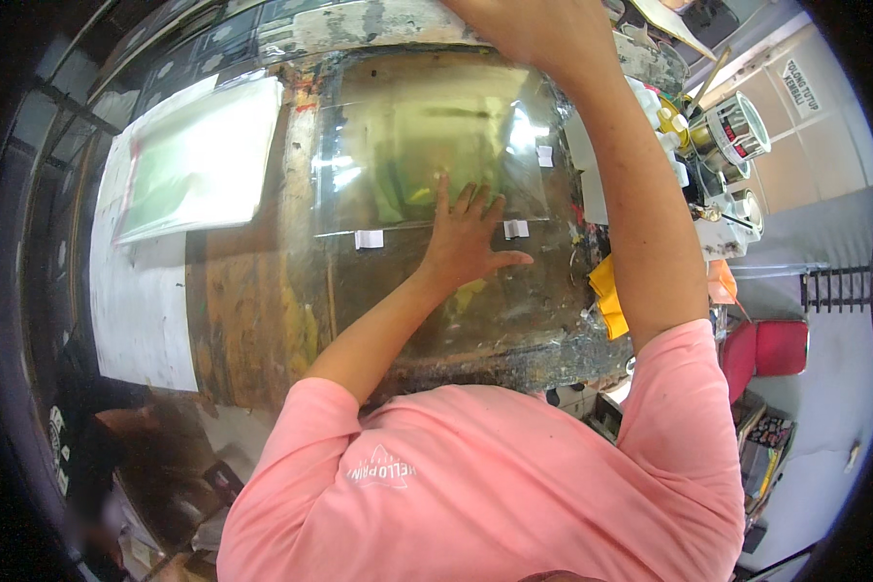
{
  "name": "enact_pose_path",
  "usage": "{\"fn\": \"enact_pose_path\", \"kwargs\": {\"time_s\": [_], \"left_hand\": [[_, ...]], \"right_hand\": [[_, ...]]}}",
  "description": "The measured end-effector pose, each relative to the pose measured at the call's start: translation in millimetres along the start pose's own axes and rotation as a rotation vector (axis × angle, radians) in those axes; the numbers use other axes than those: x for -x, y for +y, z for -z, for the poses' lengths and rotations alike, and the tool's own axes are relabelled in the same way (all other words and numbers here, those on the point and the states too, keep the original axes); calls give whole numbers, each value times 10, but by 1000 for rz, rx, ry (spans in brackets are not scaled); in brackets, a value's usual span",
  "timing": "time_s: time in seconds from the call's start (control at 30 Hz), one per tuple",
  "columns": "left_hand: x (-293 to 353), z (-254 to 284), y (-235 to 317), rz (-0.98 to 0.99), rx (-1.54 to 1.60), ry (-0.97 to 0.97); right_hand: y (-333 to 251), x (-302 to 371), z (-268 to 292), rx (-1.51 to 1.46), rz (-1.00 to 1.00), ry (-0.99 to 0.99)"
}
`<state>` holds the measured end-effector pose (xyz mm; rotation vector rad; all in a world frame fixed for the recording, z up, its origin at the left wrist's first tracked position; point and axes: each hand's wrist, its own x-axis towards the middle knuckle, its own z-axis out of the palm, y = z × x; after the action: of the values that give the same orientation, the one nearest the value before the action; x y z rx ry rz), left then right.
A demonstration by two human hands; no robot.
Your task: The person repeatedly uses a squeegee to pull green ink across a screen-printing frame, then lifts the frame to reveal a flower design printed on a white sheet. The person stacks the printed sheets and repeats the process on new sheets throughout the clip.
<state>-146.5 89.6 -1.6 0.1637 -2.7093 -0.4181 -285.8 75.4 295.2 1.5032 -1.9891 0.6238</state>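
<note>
My left hand [464, 236] lies with its fingers spread over the near edge of a clear, shiny plastic sheet [359, 179]. The sheet rests on a worn, stained work table [247, 320] and reflects yellowish light. Small white paper tabs [370, 239] sit along its near edge, and another white tab [545, 156] is at its right side. Past the far right of the sheet reaches my right hand [519, 24], cut off by the top of the view, so its fingers are hidden.
At the left lies a stack of pale sheets [209, 155] on white paper [145, 310]. On the right are a yellow cloth [607, 298], bottles [664, 131] and metal cans [732, 131]. A red chair [780, 347] stands beyond. A person in dark clothing [73, 446] shows at lower left.
</note>
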Motion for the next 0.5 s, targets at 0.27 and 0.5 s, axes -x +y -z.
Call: {"fn": "enact_pose_path", "kwargs": {"time_s": [0.27,0.5], "left_hand": [[83,1135,-467,522,792,556],[597,1722,-654,691,623,228]], "right_hand": [[-39,263,-107,-38,-21,85],[-124,1429,-399,-134,70,-478]]}}
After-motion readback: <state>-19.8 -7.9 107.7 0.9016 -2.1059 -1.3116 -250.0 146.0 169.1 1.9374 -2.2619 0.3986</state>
